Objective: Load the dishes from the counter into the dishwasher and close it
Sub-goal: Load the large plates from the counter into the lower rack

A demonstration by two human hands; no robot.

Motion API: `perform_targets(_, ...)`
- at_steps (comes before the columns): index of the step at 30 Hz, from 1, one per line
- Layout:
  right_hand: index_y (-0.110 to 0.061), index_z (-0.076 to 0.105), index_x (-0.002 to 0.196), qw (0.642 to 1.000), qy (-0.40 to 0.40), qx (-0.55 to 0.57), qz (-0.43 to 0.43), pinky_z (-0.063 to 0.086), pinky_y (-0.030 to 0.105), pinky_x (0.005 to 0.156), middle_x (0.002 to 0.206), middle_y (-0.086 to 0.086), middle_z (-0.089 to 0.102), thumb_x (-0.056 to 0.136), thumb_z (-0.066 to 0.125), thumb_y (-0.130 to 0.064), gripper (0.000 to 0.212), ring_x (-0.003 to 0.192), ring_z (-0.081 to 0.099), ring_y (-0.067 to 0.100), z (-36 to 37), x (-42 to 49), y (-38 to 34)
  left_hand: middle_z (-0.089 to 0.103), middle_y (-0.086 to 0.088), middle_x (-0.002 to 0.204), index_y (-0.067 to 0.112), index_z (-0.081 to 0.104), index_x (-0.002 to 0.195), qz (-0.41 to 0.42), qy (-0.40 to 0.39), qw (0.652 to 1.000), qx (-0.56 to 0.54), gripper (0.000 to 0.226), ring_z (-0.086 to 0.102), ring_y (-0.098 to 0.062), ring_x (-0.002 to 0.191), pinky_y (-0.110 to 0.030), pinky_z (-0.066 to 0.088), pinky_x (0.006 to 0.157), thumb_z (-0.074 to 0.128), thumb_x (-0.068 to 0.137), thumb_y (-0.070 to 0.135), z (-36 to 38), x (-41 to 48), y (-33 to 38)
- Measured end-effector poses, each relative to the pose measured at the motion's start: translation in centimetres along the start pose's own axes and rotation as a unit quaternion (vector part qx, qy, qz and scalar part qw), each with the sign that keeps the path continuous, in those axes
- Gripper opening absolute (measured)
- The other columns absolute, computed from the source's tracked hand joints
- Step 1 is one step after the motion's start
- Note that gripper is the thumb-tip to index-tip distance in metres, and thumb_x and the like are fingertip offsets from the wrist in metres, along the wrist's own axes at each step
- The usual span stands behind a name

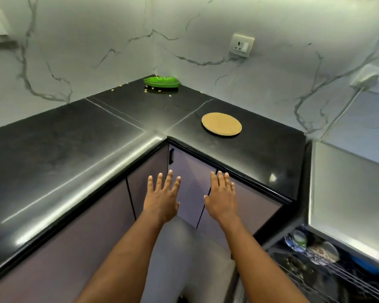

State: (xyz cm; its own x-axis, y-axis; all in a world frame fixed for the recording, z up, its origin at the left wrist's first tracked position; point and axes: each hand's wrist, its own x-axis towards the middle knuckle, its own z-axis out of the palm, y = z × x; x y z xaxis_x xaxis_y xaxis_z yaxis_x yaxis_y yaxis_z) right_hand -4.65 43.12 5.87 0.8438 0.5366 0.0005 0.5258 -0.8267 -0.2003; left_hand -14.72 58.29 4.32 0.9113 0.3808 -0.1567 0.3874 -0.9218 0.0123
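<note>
A stack of green plates point(161, 82) lies in the far corner of the black L-shaped counter point(59, 145). A tan round plate point(221, 124) lies on the counter's right arm. My left hand point(162, 196) and my right hand point(221, 196) hover side by side in front of the corner cabinets, below the counter's edge, fingers straight and spread, holding nothing. At the bottom right a pulled-out wire rack point(328, 265) holds several dishes.
Small crumbs point(146, 91) are scattered near the green plates. Grey cabinet doors point(190, 171) sit under the counter. A steel-grey appliance top point(350, 189) stands at the right above the rack. Wall sockets point(241, 45) are set into the marble wall.
</note>
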Motion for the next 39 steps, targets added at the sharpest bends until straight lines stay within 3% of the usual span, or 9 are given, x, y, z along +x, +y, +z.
perform_targets(6,-0.017,0.008,0.155,1.0,0.011,0.003,0.006,0.006,0.042,0.121,0.163,0.007,0.005,0.095,0.054,-0.033,0.077,0.15,-0.003,0.026,0.1,8.0,1.1,-0.023,-0.006,0.162,0.025,-0.014,0.156,0.009,-0.032,0.999,0.012,0.085,-0.015,-0.035,0.15,-0.057,-0.008,0.119,0.044,0.1,0.049,-1.4,8.1,-1.3)
perform_targets(16,-0.016,0.012,0.154,0.995,-0.006,-0.094,-0.02,0.011,0.046,0.12,0.162,0.01,0.009,0.096,0.053,-0.027,0.073,0.15,0.004,0.028,-2.1,21.6,6.3,-0.021,-0.009,0.162,0.024,-0.014,0.156,0.045,-0.064,0.996,0.032,0.094,-0.014,-0.037,0.15,-0.058,-0.004,0.118,0.053,0.096,0.052,-3.0,21.4,0.4)
perform_targets(26,-0.015,0.018,0.152,0.99,-0.045,-0.134,-0.016,0.017,0.048,0.119,0.16,0.011,0.017,0.097,0.048,-0.027,0.063,0.148,0.013,0.029,-1.2,32.0,6.8,-0.022,-0.006,0.163,0.021,-0.011,0.157,0.099,-0.184,0.974,0.09,0.124,-0.011,-0.035,0.15,-0.061,0.004,0.118,0.081,0.077,0.041,-5.3,33.6,-0.8)
perform_targets(29,-0.016,0.017,0.153,0.988,-0.07,-0.137,-0.009,0.016,0.05,0.119,0.161,0.012,0.016,0.096,0.049,-0.026,0.066,0.148,0.013,0.03,-1.1,34.9,6.3,-0.013,-0.004,0.165,0.015,-0.005,0.158,0.12,-0.23,0.963,0.078,0.11,0.002,-0.035,0.151,-0.055,0.014,0.119,0.077,0.084,0.024,-6.0,36.7,-0.4)
perform_targets(33,-0.017,0.011,0.154,0.976,-0.122,-0.179,-0.009,0.014,0.054,0.118,0.161,0.014,0.012,0.091,0.058,-0.035,0.08,0.148,0.011,0.035,-1.3,39.3,5.9,-0.013,-0.003,0.165,0.01,-0.004,0.158,0.125,-0.267,0.954,0.048,0.08,0.011,-0.041,0.149,-0.052,0.024,0.118,0.051,0.099,0.005,-6.7,39.5,0.7)
perform_targets(37,-0.018,0.003,0.155,0.956,-0.201,-0.212,0.007,0.011,0.058,0.117,0.161,0.016,0.006,0.084,0.067,-0.047,0.099,0.146,0.011,0.041,-0.8,42.6,5.6,-0.02,-0.007,0.163,0.006,-0.002,0.156,0.155,-0.285,0.936,0.136,0.062,0.001,-0.038,0.15,-0.059,0.024,0.115,0.034,0.107,0.015,-7.6,40.1,2.4)
perform_targets(39,-0.017,0.002,0.154,0.948,-0.231,-0.217,0.004,0.018,0.058,0.115,0.159,0.018,0.014,0.082,0.069,-0.05,0.104,0.142,0.024,0.043,-0.2,44.1,5.6,-0.021,-0.009,0.162,0.004,-0.002,0.156,0.166,-0.287,0.931,0.15,0.063,-0.004,-0.037,0.15,-0.061,0.026,0.113,0.035,0.107,0.019,-7.4,40.7,2.7)
